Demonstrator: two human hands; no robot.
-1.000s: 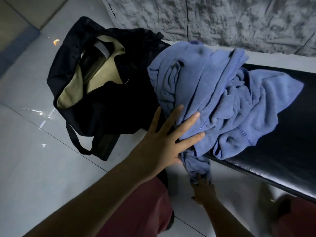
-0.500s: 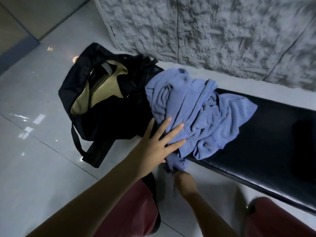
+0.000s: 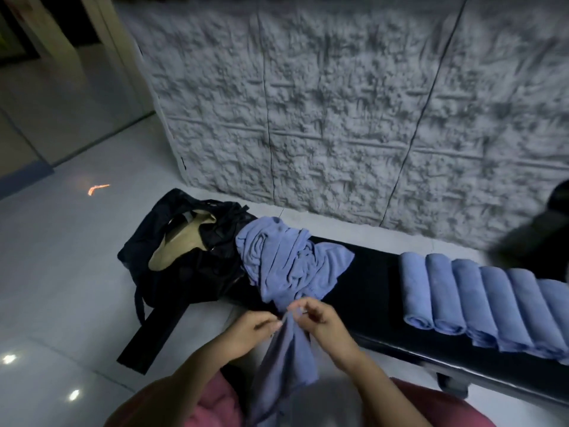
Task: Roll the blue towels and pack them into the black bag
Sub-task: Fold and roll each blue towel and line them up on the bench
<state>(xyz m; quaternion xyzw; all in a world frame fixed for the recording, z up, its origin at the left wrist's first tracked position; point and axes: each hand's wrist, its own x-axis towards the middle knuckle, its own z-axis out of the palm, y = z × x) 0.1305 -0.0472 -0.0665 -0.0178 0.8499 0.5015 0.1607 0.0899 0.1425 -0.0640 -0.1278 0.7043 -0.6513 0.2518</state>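
Long black bench [image 3: 378, 291] along the wall, and everything's happening on or around it. Off its left end sits one black bag [image 3: 184, 282] on the floor, mouth gaping, tan lining showing, and nothing blue that I can see inside. Heaped on that end of the bench, lapping against the bag, is the pile [image 3: 286, 263] of loose blue towels. It's too tangled to count. Further right, a neat row of rolls [image 3: 480, 300]: six that I can count, lying side by side and touching, and the row runs out of sight.

One towel [image 3: 286, 359] is up and hanging in front of the knees. The left hand [image 3: 246, 334] pinches its top edge, fingers curled in, and the right hand [image 3: 329, 328] pinches the same edge just beside it, fingertips closed on cloth.

So I'd say this is the rolling step, with this towel being opened out. Next they'll need to find the corners, spread it flat on the bare stretch of bench between pile and rolls, then roll it tight. Packing hasn't started.
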